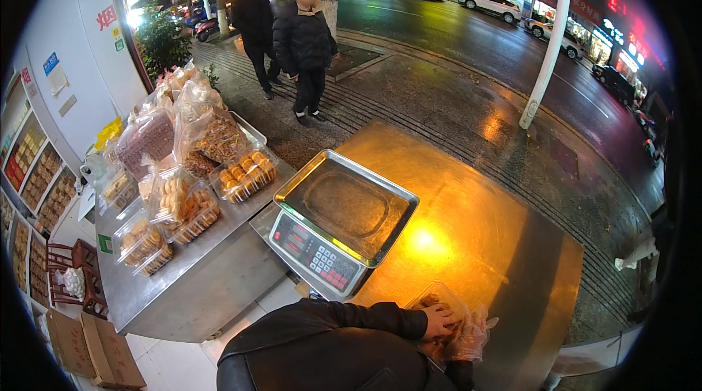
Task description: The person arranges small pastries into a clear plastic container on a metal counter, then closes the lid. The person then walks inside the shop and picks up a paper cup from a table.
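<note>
At the near edge of the steel table (526, 281) lies a clear plastic food box (437, 293) holding brown pieces of food, probably pastries. My left hand (440, 320) is bare and rests over the box, its fingers pointing right. Beside it my right hand (470, 338), in a thin clear plastic glove, bends over the box's right side. The hands nearly meet and cover most of the contents, so whether either one grips anything is hidden. Left of the box stands an electronic price scale (315, 256) with a shallow metal weighing tray (345, 204).
On the left, a steel counter (219, 259) bears several clear boxes of pastries (247, 174) and bagged snacks (214, 136). Cardboard boxes (96, 350) and red-brown chairs (82, 276) stand on the floor. Two people (307, 51) are on the pavement beyond; a white pole (551, 45) rises by the road.
</note>
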The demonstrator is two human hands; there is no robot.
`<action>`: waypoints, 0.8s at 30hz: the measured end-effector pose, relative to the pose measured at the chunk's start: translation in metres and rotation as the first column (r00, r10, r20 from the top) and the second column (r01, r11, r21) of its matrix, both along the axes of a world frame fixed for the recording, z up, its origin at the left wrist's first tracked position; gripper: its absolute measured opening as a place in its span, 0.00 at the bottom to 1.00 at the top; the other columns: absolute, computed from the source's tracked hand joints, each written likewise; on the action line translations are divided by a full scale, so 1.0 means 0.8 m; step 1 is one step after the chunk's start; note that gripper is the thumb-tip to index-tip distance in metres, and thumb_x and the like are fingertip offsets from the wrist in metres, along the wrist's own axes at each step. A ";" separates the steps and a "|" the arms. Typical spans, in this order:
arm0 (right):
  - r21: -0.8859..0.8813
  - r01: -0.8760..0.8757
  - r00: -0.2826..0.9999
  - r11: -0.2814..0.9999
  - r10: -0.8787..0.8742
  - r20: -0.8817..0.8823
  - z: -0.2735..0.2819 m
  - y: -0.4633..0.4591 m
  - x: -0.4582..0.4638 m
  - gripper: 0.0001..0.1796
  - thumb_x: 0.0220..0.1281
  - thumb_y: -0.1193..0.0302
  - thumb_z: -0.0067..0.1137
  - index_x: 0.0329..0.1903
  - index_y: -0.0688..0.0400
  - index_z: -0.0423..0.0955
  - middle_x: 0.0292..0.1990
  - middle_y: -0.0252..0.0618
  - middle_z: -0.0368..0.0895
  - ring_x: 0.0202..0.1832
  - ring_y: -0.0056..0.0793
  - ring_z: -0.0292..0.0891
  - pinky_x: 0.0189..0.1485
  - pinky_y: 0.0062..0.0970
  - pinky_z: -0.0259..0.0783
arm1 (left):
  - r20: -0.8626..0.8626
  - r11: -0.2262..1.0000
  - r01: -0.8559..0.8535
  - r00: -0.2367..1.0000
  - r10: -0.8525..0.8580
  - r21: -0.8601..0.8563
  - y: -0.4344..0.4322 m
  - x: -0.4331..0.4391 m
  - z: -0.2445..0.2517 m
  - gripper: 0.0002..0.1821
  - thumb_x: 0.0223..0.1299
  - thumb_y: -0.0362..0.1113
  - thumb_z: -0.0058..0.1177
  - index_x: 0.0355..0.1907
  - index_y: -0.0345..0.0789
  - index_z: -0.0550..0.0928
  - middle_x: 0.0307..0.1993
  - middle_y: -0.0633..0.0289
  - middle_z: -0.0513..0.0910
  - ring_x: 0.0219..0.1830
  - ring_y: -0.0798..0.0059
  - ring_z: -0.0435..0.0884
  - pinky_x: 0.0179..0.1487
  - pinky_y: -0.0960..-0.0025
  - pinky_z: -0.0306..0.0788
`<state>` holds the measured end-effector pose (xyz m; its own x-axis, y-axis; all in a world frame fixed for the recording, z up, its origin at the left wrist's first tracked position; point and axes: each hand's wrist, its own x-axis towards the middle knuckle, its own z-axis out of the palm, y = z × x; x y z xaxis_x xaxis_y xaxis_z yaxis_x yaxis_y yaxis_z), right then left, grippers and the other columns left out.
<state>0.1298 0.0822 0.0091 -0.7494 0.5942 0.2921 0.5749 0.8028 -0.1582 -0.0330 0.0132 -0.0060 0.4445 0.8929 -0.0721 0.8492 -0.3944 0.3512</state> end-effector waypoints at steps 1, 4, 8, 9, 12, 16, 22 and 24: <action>-0.006 0.010 1.000 1.000 -0.010 0.004 0.002 -0.002 -0.001 0.19 0.58 0.70 0.47 0.53 0.60 0.67 0.50 0.54 0.69 0.55 0.57 0.61 0.56 0.48 0.58 | 0.009 1.000 0.030 1.000 -0.030 -0.001 -0.002 -0.007 0.005 0.21 0.57 0.42 0.46 0.55 0.49 0.72 0.62 0.56 0.61 0.65 0.55 0.54 0.62 0.47 0.52; -0.019 0.001 1.000 1.000 -0.001 -0.004 0.009 -0.004 -0.002 0.19 0.58 0.71 0.47 0.52 0.61 0.67 0.50 0.54 0.69 0.54 0.57 0.62 0.56 0.48 0.58 | 0.088 0.997 0.064 0.994 -0.061 -0.033 -0.009 -0.024 0.015 0.17 0.53 0.40 0.47 0.48 0.51 0.77 0.61 0.58 0.64 0.65 0.56 0.55 0.62 0.47 0.53; -0.014 -0.031 0.998 0.999 0.031 -0.047 0.014 -0.004 -0.003 0.18 0.58 0.72 0.46 0.52 0.62 0.67 0.49 0.56 0.70 0.53 0.58 0.63 0.55 0.48 0.59 | 0.066 0.999 -0.026 0.998 0.025 0.022 -0.019 -0.035 0.015 0.20 0.53 0.41 0.50 0.52 0.49 0.75 0.62 0.58 0.62 0.65 0.57 0.55 0.61 0.48 0.53; -0.024 -0.011 1.000 1.000 0.010 -0.020 0.014 -0.004 -0.003 0.18 0.58 0.71 0.46 0.52 0.62 0.68 0.49 0.56 0.70 0.53 0.58 0.63 0.55 0.48 0.59 | 0.049 0.999 -0.046 0.998 0.045 0.018 -0.021 -0.035 0.012 0.22 0.53 0.42 0.50 0.53 0.48 0.73 0.63 0.57 0.61 0.65 0.56 0.55 0.62 0.48 0.53; 0.014 0.019 1.000 1.000 -0.019 -0.009 0.011 -0.004 -0.007 0.18 0.58 0.71 0.46 0.51 0.60 0.69 0.48 0.55 0.71 0.53 0.57 0.63 0.55 0.48 0.59 | 0.023 0.993 -0.090 0.996 0.088 0.072 -0.024 -0.030 0.002 0.28 0.53 0.44 0.51 0.59 0.44 0.67 0.65 0.56 0.57 0.66 0.56 0.54 0.62 0.47 0.52; -0.085 0.026 0.999 0.996 -0.029 -0.026 0.018 -0.006 -0.012 0.18 0.56 0.71 0.47 0.51 0.55 0.71 0.48 0.52 0.71 0.55 0.52 0.63 0.57 0.48 0.58 | -0.057 0.999 -0.041 0.998 0.041 -0.004 -0.010 -0.018 -0.002 0.32 0.54 0.49 0.50 0.62 0.42 0.62 0.66 0.54 0.55 0.66 0.53 0.53 0.63 0.46 0.49; -0.020 0.063 0.991 0.998 -0.061 0.123 0.031 0.000 -0.012 0.24 0.47 0.69 0.52 0.52 0.48 0.70 0.51 0.45 0.71 0.57 0.43 0.63 0.61 0.43 0.54 | -0.078 0.998 0.037 0.996 -0.034 0.042 -0.004 -0.007 0.001 0.32 0.58 0.54 0.45 0.63 0.45 0.61 0.65 0.51 0.56 0.65 0.51 0.55 0.62 0.46 0.49; -0.199 0.093 0.990 0.976 -0.070 0.120 0.029 0.001 -0.008 0.24 0.48 0.67 0.52 0.53 0.47 0.70 0.53 0.43 0.70 0.59 0.42 0.62 0.63 0.41 0.52 | -0.077 0.996 0.062 0.995 -0.057 0.066 -0.005 -0.011 0.001 0.31 0.58 0.52 0.46 0.64 0.47 0.60 0.65 0.53 0.56 0.65 0.52 0.56 0.63 0.46 0.49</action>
